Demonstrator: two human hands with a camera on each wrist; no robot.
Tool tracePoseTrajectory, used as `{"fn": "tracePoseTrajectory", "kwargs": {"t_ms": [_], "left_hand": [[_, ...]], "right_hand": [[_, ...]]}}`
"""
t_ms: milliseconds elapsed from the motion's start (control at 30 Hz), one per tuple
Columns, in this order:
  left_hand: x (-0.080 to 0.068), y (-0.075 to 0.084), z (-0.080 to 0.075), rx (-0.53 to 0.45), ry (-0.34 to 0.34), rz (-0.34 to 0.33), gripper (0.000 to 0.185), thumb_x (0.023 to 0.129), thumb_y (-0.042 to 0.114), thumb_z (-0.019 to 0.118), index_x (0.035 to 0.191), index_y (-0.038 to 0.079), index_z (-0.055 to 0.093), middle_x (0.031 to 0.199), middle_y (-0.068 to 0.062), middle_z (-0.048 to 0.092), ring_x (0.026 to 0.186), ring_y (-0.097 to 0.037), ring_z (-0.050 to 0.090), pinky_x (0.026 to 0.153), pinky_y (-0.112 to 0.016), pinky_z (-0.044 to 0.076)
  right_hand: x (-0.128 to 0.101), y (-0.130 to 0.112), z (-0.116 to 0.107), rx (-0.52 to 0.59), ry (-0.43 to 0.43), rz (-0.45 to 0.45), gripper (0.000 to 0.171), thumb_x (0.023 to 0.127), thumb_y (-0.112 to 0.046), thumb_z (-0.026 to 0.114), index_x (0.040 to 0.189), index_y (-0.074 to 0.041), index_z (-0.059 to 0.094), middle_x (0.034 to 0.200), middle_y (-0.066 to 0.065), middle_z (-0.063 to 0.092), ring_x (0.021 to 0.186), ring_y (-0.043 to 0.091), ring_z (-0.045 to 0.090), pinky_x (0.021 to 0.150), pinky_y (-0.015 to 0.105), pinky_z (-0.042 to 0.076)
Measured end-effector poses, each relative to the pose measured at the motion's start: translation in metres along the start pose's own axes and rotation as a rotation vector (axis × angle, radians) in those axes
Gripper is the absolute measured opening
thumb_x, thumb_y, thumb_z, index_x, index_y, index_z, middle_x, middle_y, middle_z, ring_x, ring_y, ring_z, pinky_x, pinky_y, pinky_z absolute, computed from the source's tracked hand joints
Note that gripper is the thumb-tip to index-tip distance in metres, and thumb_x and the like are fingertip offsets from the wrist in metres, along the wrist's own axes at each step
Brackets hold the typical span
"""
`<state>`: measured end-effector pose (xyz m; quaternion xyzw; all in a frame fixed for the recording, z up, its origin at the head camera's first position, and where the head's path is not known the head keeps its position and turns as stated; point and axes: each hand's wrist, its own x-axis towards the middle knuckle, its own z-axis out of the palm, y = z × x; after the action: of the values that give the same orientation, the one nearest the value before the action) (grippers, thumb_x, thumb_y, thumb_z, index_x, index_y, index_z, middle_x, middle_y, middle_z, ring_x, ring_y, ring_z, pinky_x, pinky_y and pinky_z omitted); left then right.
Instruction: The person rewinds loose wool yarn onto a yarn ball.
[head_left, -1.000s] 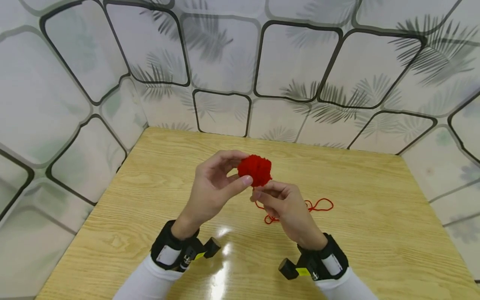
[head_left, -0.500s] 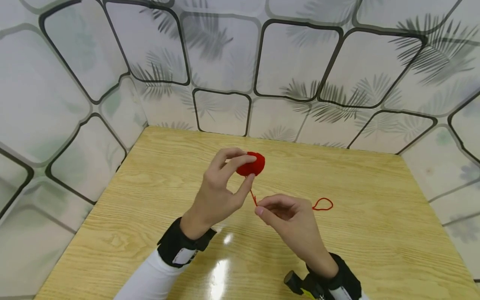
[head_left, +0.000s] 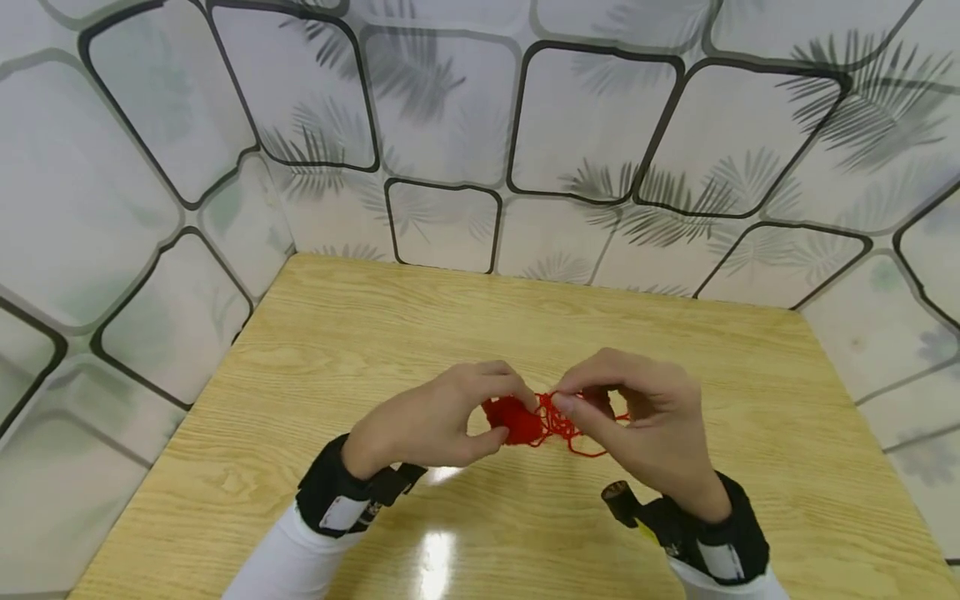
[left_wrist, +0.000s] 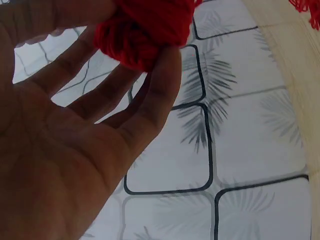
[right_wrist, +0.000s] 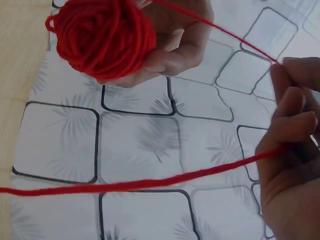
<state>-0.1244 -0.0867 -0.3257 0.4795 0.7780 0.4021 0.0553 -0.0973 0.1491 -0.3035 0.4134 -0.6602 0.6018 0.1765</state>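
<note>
A ball of red yarn sits between the thumb and fingers of my left hand, over the middle of the table. The left wrist view shows the fingertips curled around the yarn ball. To its right, my right hand pinches a strand of the same yarn. In the right wrist view the strand runs taut from the ball to the right fingertips, and a second length trails away from the palm. A loose tangle of yarn shows between the hands, partly hidden by the right one.
The wooden table spreads beneath both hands. Behind and beside it stands a pale wall covering with dark outlined blocks and leaf prints. Each wrist wears a black strap with a small camera.
The left hand has brought the yarn ball down and toward the person. My right hand has moved rightward, away from the ball, still pinching the strand.
</note>
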Motion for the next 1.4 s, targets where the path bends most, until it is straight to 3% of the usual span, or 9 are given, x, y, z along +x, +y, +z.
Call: {"fn": "tracePoseTrajectory", "kwargs": {"t_ms": [133,300,400,500,667,900,1000,1200,1400], "left_hand": [[-0.001,0.003,0.007,-0.187,-0.023,0.057,0.030,0.090,-0.001,0.067,0.120,0.005,0.064,0.115,-0.002,0.065,0.101,-0.008,0.061,0.085,-0.023,0.056],[-0.005,0.007,0.022,-0.442,0.075,0.126,0.030,0.091,-0.002,0.068,0.120,0.005,0.061,0.117,-0.009,0.066,0.105,-0.016,0.063,0.082,-0.033,0.060],[-0.008,0.012,0.028,-0.624,0.145,0.151,0.029,0.091,-0.004,0.068,0.119,0.000,0.060,0.118,-0.018,0.063,0.108,-0.022,0.063,0.082,-0.043,0.060],[-0.009,0.017,0.030,-0.797,0.232,0.208,0.029,0.093,-0.004,0.066,0.119,-0.010,0.055,0.118,-0.024,0.060,0.109,-0.025,0.063,0.083,-0.050,0.059],[-0.006,0.019,0.027,-0.986,0.370,0.317,0.029,0.095,0.001,0.063,0.124,0.000,0.060,0.120,-0.008,0.064,0.107,-0.020,0.063,0.087,-0.039,0.059],[0.000,0.025,0.015,-1.155,0.626,0.283,0.036,0.092,-0.006,0.053,0.124,0.008,0.059,0.117,-0.006,0.065,0.103,-0.018,0.065,0.086,-0.029,0.057],[0.004,0.026,0.010,-1.093,0.768,0.256,0.039,0.090,-0.009,0.049,0.124,0.008,0.059,0.118,-0.008,0.064,0.105,-0.022,0.065,0.088,-0.031,0.057],[0.011,0.020,0.007,-0.738,1.000,0.202,0.030,0.092,-0.001,0.066,0.121,-0.001,0.060,0.119,-0.012,0.061,0.107,-0.028,0.062,0.091,-0.037,0.057],[0.017,0.011,0.011,-0.303,1.083,0.278,0.036,0.090,0.001,0.069,0.116,-0.018,0.054,0.114,-0.022,0.058,0.104,-0.032,0.059,0.087,-0.036,0.058]], "right_hand": [[0.005,0.014,0.004,0.209,0.178,-0.120,0.013,0.088,0.003,0.075,0.096,0.013,0.071,0.091,0.016,0.073,0.071,0.018,0.060,0.059,0.020,0.048],[0.012,0.031,0.006,0.236,0.423,-0.169,0.018,0.087,0.005,0.076,0.094,0.019,0.068,0.090,0.017,0.074,0.054,0.012,0.046,0.047,0.020,0.035],[0.015,0.043,0.009,0.088,0.507,-0.245,0.022,0.086,0.000,0.079,0.090,0.019,0.067,0.088,0.019,0.074,0.058,0.012,0.057,0.054,0.017,0.046],[0.016,0.056,0.016,-0.189,0.558,-0.378,0.025,0.087,-0.006,0.079,0.084,0.016,0.068,0.081,0.021,0.071,0.066,0.018,0.064,0.068,0.018,0.055],[0.010,0.073,0.021,-0.613,0.538,-0.562,0.018,0.092,-0.008,0.075,0.084,0.008,0.073,0.078,0.020,0.070,0.058,0.029,0.062,0.066,0.023,0.056],[-0.005,0.081,0.030,-0.719,0.348,-0.598,0.017,0.095,-0.005,0.071,0.086,0.008,0.075,0.079,0.018,0.071,0.053,0.024,0.059,0.043,0.030,0.049],[-0.013,0.080,0.034,-0.588,0.244,-0.474,0.020,0.096,-0.010,0.070,0.088,0.007,0.074,0.080,0.016,0.070,0.055,0.018,0.056,0.046,0.022,0.047],[-0.032,0.070,0.045,-0.097,0.142,-0.106,0.007,0.090,-0.003,0.075,0.095,0.002,0.073,0.081,0.011,0.069,0.068,0.015,0.056,0.060,0.022,0.049],[-0.047,0.053,0.046,0.255,0.126,0.280,0.015,0.091,0.007,0.070,0.101,-0.002,0.074,0.091,0.006,0.074,0.081,0.016,0.068,0.074,0.026,0.056]]}}
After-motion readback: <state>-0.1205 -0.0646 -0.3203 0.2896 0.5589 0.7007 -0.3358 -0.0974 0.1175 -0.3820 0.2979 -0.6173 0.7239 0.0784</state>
